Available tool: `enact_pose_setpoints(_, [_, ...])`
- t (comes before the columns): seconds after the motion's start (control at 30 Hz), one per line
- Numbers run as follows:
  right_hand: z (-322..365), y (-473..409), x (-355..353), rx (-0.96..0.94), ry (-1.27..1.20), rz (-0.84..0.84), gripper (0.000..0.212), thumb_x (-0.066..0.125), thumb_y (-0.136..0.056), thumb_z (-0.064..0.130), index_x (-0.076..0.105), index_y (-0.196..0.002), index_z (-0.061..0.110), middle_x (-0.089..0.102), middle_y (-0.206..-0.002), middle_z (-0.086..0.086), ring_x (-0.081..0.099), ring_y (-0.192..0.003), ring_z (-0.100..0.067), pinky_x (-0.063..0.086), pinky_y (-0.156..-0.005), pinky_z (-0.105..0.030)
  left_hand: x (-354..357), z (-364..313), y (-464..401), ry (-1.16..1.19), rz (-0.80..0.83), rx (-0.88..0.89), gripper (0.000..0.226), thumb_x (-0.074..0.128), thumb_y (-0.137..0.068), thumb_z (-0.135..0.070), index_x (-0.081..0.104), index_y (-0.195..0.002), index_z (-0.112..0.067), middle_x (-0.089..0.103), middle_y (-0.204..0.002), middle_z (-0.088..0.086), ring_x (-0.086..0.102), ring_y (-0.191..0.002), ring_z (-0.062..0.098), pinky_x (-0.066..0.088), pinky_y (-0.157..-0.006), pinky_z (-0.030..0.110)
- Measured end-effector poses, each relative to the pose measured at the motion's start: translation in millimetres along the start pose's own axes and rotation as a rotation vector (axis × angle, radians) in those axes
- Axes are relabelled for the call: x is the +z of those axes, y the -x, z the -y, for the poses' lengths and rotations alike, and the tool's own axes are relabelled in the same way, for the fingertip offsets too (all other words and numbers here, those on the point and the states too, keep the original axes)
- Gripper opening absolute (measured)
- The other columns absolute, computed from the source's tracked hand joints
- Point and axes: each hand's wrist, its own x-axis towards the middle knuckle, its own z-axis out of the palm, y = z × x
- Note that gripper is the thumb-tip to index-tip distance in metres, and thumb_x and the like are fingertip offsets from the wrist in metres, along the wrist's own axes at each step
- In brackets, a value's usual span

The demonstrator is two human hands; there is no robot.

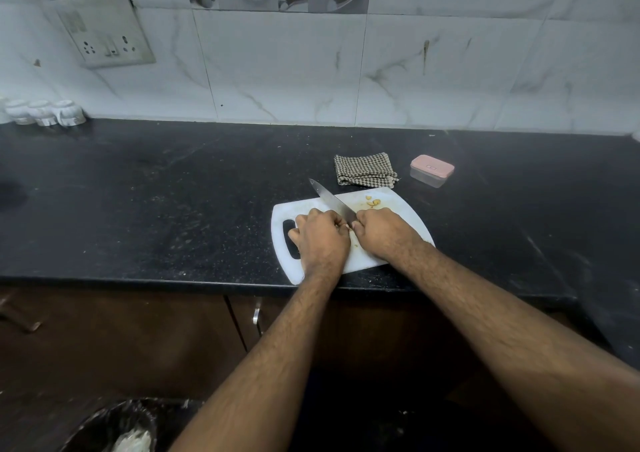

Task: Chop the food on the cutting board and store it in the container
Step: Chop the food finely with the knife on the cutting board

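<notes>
Clenched around the handle of a kitchen knife (332, 200), the right hand (382, 232) keeps the blade angled across the white cutting board (398, 209) on the black table (173, 192). Something small is pinched under the curled fingers of the left hand (320, 240); it is largely hidden. A few chopped yellowish pieces (373, 202) are seen at the board's far side, so chopping is judged partly done. The pink-lidded container (432, 170) stands closed, well apart, beside a checked cloth (365, 169); storing remains. No legible writing is found.
</notes>
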Motion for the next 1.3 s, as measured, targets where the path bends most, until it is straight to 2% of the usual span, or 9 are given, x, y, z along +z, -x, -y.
enact_pose_setpoints(0.37, [1.2, -0.4, -1.0, 0.011, 0.007, 0.014, 0.029, 0.04, -0.106, 0.031, 0.062, -0.108, 0.013, 0.065, -0.103, -0.008, 0.05, -0.083, -0.019, 0.039, -0.071, -0.031, 0.0, -0.7, 0.1, -0.018, 0.007, 0.008, 0.016, 0.061, -0.098, -0.031, 0.074, -0.106, -0.026, 0.062, -0.117, -0.002, 0.042, -0.115, 0.02, 0.02, -0.086, 0.036])
enact_pose_setpoints(0.63, [7.2, -4.1, -2.7, 0.014, 0.053, 0.044, 0.029, 0.04, -0.107, 0.03, 0.061, -0.116, 0.013, 0.063, -0.111, -0.009, 0.046, -0.087, -0.02, 0.039, -0.073, -0.032, 2.9, 1.2, -0.2, -0.013, 0.0, 0.014, 0.015, 0.062, -0.098, -0.03, 0.075, -0.105, -0.026, 0.063, -0.116, -0.001, 0.043, -0.114, 0.021, 0.028, -0.091, 0.041])
enact_pose_setpoints(0.77, [7.9, -4.3, -1.8, 0.011, 0.055, 0.045, 0.03, 0.04, -0.107, 0.03, 0.061, -0.118, 0.012, 0.063, -0.112, -0.01, 0.046, -0.088, -0.02, 0.04, -0.073, -0.033, 3.1, 1.6, -1.0, 0.002, -0.006, 0.02, 0.019, 0.06, -0.099, -0.026, 0.075, -0.111, -0.024, 0.063, -0.117, -0.001, 0.043, -0.115, 0.021, 0.026, -0.09, 0.039])
enact_pose_setpoints(0.9, [5.6, -5.1, -3.5, 0.017, 0.035, 0.069, 0.029, 0.041, -0.106, 0.031, 0.062, -0.113, 0.012, 0.065, -0.109, -0.009, 0.048, -0.087, -0.02, 0.04, -0.072, -0.032, 0.9, 2.4, 0.5, 0.008, 0.004, 0.02, 0.024, 0.056, -0.099, -0.021, 0.075, -0.114, -0.024, 0.062, -0.117, -0.001, 0.042, -0.114, 0.021, 0.021, -0.086, 0.036])
enact_pose_setpoints(1.03, [2.9, -4.7, -5.9, 0.02, 0.021, 0.084, 0.03, 0.04, -0.106, 0.032, 0.062, -0.11, 0.011, 0.066, -0.108, -0.01, 0.05, -0.087, -0.019, 0.038, -0.073, -0.031, -0.3, 1.7, 0.8, 0.031, 0.025, 0.024, 0.026, 0.056, -0.097, -0.018, 0.077, -0.109, -0.026, 0.063, -0.115, -0.003, 0.042, -0.114, 0.021, 0.02, -0.086, 0.036])
enact_pose_setpoints(1.13, [2.3, -2.5, -6.4, 0.021, 0.007, 0.09, 0.031, 0.04, -0.106, 0.031, 0.061, -0.109, 0.009, 0.066, -0.108, -0.011, 0.057, -0.095, -0.023, 0.038, -0.073, -0.031, -2.0, 1.4, 1.2, 0.034, 0.036, 0.029, 0.024, 0.056, -0.095, -0.019, 0.076, -0.104, -0.029, 0.063, -0.114, -0.004, 0.042, -0.114, 0.02, 0.023, -0.088, 0.038])
enact_pose_setpoints(1.2, [1.3, -1.4, -7.9, 0.025, -0.011, 0.088, 0.027, 0.041, -0.106, 0.031, 0.06, -0.104, 0.012, 0.066, -0.106, -0.01, 0.059, -0.099, -0.025, 0.038, -0.073, -0.031, -3.2, 0.2, 1.7, 0.023, 0.045, 0.035, 0.023, 0.056, -0.095, -0.021, 0.075, -0.102, -0.03, 0.062, -0.115, -0.004, 0.042, -0.114, 0.02, 0.025, -0.09, 0.04])
enact_pose_setpoints(1.3, [0.7, -0.7, -7.9, 0.023, -0.035, 0.081, 0.021, 0.042, -0.105, 0.031, 0.052, -0.092, 0.019, 0.063, -0.097, -0.007, 0.058, -0.093, -0.023, 0.038, -0.072, -0.031, -4.7, -0.9, 2.5, 0.008, 0.058, 0.037, 0.023, 0.056, -0.093, -0.022, 0.076, -0.103, -0.029, 0.062, -0.115, -0.003, 0.042, -0.115, 0.02, 0.026, -0.092, 0.041])
